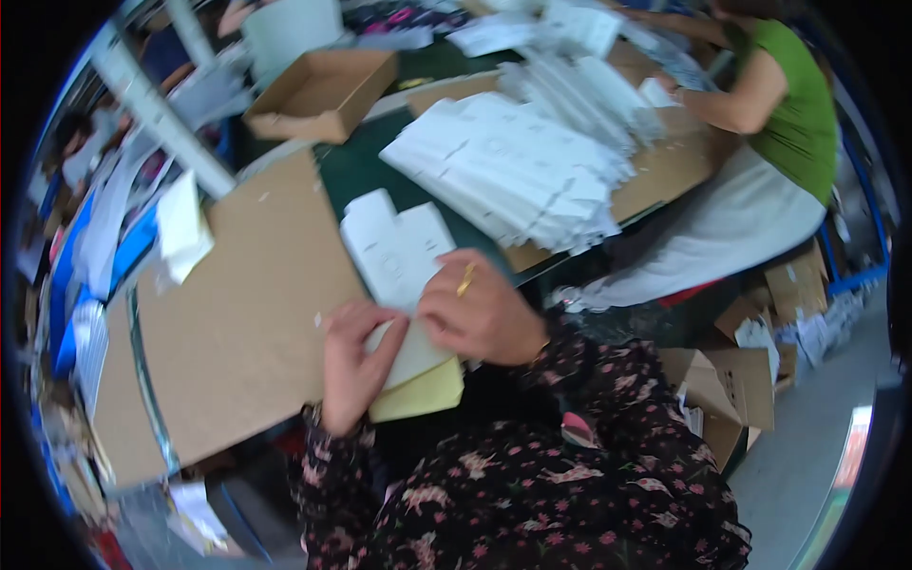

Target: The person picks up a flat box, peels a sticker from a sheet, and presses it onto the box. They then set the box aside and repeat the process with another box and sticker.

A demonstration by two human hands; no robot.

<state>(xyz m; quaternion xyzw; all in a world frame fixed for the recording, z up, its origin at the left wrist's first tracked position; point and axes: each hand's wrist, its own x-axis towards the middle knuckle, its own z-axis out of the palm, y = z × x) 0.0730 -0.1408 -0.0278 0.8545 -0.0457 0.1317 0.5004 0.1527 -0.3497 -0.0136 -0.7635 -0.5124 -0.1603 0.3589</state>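
Observation:
A white flat carton blank (399, 249) with cut flaps lies at the table's near edge, its near end between my two hands. My left hand (359, 356) is closed, thumb and fingers pinching the blank's left side. Across from it, my right hand (486, 309), with a gold ring, has its fingers curled in on the blank's right side; its fingertips are partly hidden. Below my hands a pale yellow piece (418, 391) shows, running on from the white one. Whether the two are one folded piece I cannot tell.
A big stack of white blanks (503, 157) fans out ahead to the right. Brown cardboard (247, 304) covers the table on the left. An open cardboard box (323, 90) stands farther back. A person in a green top (798, 114) works at right, near cartons (727, 389) on the floor.

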